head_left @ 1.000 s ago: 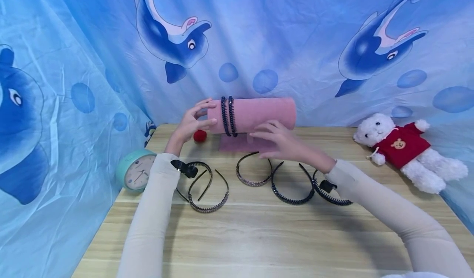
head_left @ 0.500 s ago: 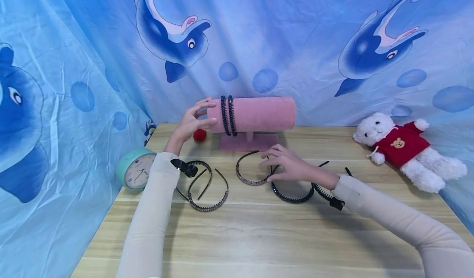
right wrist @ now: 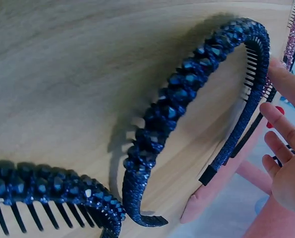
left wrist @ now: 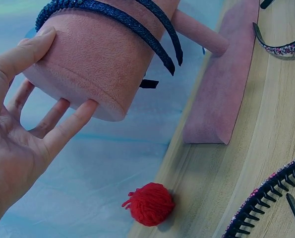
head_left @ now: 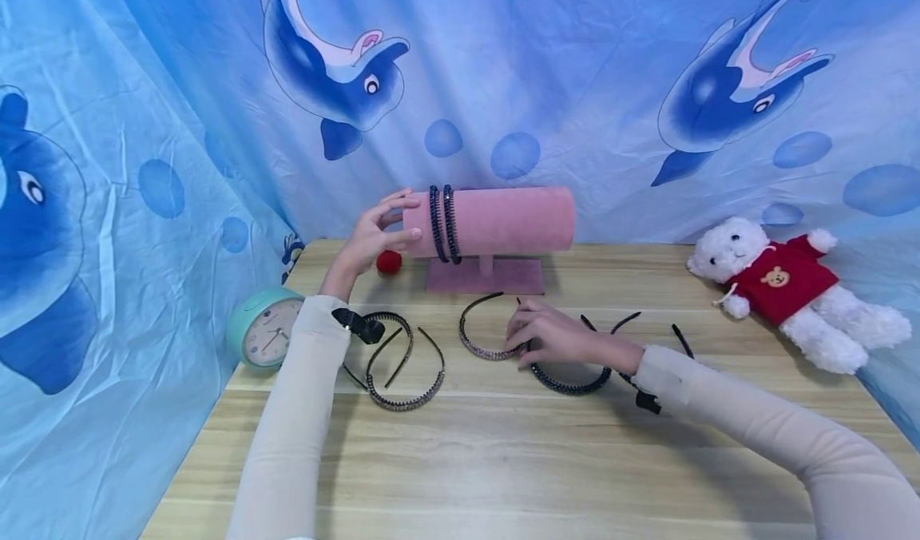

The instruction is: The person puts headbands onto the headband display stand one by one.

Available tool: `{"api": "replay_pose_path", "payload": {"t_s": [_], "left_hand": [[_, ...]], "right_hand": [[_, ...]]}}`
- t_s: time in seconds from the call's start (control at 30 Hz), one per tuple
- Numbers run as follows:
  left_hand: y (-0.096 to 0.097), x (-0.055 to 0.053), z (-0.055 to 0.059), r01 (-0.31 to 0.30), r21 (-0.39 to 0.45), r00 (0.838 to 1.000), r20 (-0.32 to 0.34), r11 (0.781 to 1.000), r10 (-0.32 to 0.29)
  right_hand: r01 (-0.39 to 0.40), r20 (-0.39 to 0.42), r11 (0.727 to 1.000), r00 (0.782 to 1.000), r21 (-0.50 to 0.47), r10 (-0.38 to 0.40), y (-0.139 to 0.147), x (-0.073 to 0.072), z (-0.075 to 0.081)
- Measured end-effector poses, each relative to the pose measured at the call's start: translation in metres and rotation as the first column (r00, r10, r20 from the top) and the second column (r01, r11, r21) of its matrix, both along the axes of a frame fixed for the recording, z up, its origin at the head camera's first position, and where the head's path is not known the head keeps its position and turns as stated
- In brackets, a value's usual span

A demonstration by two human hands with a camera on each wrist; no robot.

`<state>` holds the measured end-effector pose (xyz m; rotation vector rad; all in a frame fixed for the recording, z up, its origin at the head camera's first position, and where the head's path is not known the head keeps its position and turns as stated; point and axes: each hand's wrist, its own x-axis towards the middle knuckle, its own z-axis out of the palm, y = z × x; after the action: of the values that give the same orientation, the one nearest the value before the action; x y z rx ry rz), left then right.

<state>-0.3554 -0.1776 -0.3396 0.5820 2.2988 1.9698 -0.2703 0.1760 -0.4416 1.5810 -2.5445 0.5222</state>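
My left hand [head_left: 366, 240] holds the left end of a pink velvety display roll [head_left: 513, 220] on a T-shaped stand. In the left wrist view its thumb presses the roll's side, with the other fingers at the end face. Two dark blue beaded headbands [head_left: 444, 224] circle the roll near that hand. My right hand [head_left: 549, 334] is low over the table, thumb and fingers spread apart. Its fingertips are right at the left side of a dark blue beaded headband [right wrist: 174, 94]. Beside them lies a pinkish rhinestone headband [head_left: 492, 355].
Another dark blue headband [right wrist: 43, 183] lies on the right, partly under the right wrist. Two more headbands overlap at the left, one with pinkish stones [head_left: 406, 404]. Around them are a mint alarm clock [head_left: 269, 328], a red yarn ball [left wrist: 151, 204] and a white teddy bear [head_left: 779, 284].
My right hand has come down from in front of the roll to the dark blue headband's left side, its fingers drawing closer together. My left hand and the roll have stayed put.
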Motion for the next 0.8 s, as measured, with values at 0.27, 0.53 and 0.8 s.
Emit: {"api": "replay_pose_path", "payload": {"t_s": [0.27, 0.53, 0.8], "left_hand": [[0.000, 0.001, 0.000, 0.000, 0.003, 1.000, 0.003, 1.000, 0.000], [0.000, 0.001, 0.000, -0.008, 0.002, 1.000, 0.011, 1.000, 0.008], [-0.001, 0.000, 0.000, -0.008, 0.006, 1.000, 0.011, 1.000, 0.008]], "right_hand": [[0.003, 0.048, 1.000, 0.999, 0.014, -0.003, -0.003, 0.001, 0.000], [-0.007, 0.048, 1.000, 0.999, 0.026, 0.005, -0.007, -0.001, -0.002], [-0.032, -0.015, 0.999, 0.999, 0.024, 0.032, -0.012, -0.002, -0.004]]}}
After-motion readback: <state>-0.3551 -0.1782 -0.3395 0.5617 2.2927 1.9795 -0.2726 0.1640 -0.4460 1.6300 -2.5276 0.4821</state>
